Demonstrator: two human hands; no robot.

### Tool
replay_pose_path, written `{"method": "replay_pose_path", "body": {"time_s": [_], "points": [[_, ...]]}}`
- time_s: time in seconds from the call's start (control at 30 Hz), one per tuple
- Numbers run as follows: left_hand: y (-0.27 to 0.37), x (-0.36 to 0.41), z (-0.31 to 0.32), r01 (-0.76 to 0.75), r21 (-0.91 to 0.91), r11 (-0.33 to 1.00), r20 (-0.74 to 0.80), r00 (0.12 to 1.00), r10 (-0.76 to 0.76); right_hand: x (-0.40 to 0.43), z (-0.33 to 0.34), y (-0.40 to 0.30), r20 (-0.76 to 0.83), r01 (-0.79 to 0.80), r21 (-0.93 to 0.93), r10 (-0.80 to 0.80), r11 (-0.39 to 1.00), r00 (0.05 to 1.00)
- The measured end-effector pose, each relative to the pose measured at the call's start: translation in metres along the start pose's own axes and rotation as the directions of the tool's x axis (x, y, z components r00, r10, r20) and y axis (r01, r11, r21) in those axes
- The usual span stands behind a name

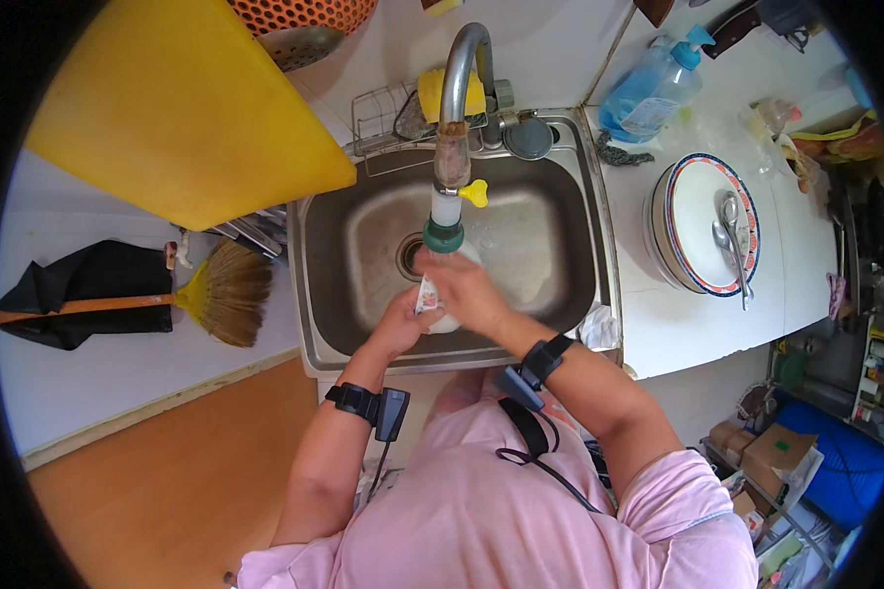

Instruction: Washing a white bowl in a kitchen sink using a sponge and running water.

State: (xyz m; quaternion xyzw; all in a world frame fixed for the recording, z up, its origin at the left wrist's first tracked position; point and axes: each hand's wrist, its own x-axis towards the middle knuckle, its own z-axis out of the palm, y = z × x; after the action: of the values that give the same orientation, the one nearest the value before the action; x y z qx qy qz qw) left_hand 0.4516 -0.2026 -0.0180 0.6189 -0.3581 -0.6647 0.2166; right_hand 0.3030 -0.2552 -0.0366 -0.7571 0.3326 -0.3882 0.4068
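Note:
Over the steel sink (552, 274), my left hand (400, 322) grips a white dish with a floral pattern (428, 296) by its near left side. My right hand (465, 288) is blurred and lies against the same dish, under the faucet's green spray head (443, 235); whether its fingers close on the dish I cannot tell. Water seems to fall from the head onto this hand. Much of the dish is hidden by my hands. A yellow valve handle (474, 193) sticks out from the faucet (457, 81).
On the right counter stand stacked plates (703, 213) with spoons (729, 221) on top and a blue soap bottle (652, 92). A large yellow board or container (191, 110) overhangs the sink's left corner. Behind the sink is a wire rack (383, 110); a broom (228, 294) lies left.

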Motion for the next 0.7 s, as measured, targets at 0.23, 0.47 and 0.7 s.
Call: {"method": "replay_pose_path", "body": {"time_s": [0.23, 0.47, 0.7], "points": [[-0.023, -0.001, -0.007, -0.293, 0.087, 0.952, 0.042, 0.956, 0.291, 0.019, -0.021, 0.011, 0.076, -0.422, -0.018, 0.422, 0.907, 0.904], [-0.015, -0.017, 0.012, -0.395, 0.679, 0.619, -0.007, 0.839, 0.544, -0.007, -0.02, 0.039, 0.111, -0.692, 0.652, 0.863, 0.311, 0.493], [-0.021, -0.01, 0.024, -0.395, 0.779, 0.488, 0.078, 0.832, 0.549, -0.01, -0.024, 0.016, 0.182, -0.817, 0.406, 0.84, 0.409, 0.511]]}}
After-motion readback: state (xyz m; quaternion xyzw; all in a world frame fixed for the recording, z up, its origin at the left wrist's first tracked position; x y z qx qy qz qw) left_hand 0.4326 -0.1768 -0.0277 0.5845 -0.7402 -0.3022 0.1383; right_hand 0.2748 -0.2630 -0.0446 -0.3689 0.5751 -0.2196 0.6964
